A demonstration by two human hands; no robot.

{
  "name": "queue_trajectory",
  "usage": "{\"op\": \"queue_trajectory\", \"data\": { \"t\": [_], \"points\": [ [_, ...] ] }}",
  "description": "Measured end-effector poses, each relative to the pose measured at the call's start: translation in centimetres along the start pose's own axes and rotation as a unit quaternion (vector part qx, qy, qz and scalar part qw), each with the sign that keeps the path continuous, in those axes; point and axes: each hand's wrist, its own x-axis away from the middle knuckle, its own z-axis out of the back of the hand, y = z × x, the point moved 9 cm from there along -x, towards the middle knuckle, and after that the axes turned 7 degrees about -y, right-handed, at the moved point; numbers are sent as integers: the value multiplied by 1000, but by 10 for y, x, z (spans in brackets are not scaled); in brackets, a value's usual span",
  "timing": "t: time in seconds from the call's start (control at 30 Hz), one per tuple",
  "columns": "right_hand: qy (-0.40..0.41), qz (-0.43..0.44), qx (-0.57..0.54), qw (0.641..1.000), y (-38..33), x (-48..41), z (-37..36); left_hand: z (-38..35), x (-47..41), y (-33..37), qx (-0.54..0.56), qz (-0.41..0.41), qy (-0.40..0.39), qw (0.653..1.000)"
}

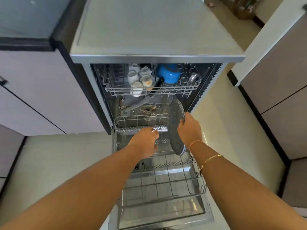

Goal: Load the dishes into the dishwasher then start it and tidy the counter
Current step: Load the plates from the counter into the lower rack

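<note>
Holding the speckled plate (176, 128) upright, right hand (191, 130) grips its rim; left hand (142, 141), grip unclear, at lower rack (201, 185).

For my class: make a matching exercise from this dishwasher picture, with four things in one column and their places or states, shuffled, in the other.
1 speckled plate
2 blue pot
3 lower rack
4 left hand

A pulled out over the open door
B sits in the upper rack
C gripped on edge by the right hand
D reaches down to the rack's tines

Pairs: 1-C, 2-B, 3-A, 4-D
</note>
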Motion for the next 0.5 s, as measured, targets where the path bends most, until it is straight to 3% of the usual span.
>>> {"op": "queue_trajectory", "data": {
  "t": [0.27,0.5],
  "points": [
    [-10,-28,17,999,75,-92,-74,-78,-113,-24,-32,5,-37,999],
    [22,-16,50,998,115,-141,-124,-138,-181,-37,44,44,-19,998]
  ]
}}
